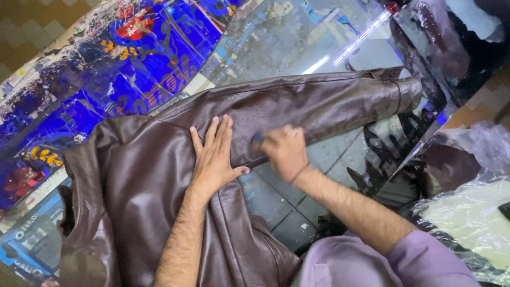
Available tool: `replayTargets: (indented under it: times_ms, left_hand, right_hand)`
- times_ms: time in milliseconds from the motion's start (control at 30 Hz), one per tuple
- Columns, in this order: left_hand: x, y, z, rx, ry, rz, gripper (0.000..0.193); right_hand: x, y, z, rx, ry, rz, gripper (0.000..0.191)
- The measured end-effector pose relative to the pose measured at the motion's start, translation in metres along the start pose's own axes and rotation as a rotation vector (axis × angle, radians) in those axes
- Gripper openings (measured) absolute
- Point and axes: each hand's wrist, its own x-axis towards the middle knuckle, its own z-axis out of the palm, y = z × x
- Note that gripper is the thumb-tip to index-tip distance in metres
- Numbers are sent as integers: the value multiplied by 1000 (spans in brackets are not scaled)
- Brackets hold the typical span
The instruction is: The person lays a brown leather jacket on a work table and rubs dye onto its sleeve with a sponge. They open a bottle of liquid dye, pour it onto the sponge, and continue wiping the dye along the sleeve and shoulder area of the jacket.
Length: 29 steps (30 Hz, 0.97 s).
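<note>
Lilac sleeve nearest, its right hand curls around a small dark-blue object, blurred, at the armpit seam of a brown leather jacket. Left hand presses flat just beside it, fingers together. Working that seam seems the step in hand; the next stroke probably needs the leather held taut, with open glass counter beyond the sleeve.

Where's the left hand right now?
In the head view, the left hand lies flat on the brown leather jacket, centre frame, just left of the right hand.

Bright overhead tube light glares off the glass counter — right hand motion-blurred, edges soft.
</note>
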Motion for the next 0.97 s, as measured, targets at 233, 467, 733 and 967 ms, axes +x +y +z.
replayTargets:
  times_ms: [233,467,733,967]
  left_hand:
    - [-1,5,4,35,-17,-36,139]
    - [1,7,1,52,-23,-63,142]
    - [9,28,-6,165,-120,-146,140]
    - [46,190,54,-358,416,52,53]
  right_hand:
    - [-65,117,-44,-272,175,469,19]
    - [-28,106,5,78,58,-204,19]
    - [-26,153,3,62,54,96,12]
    - [20,177,-15,2090,439,549,21]
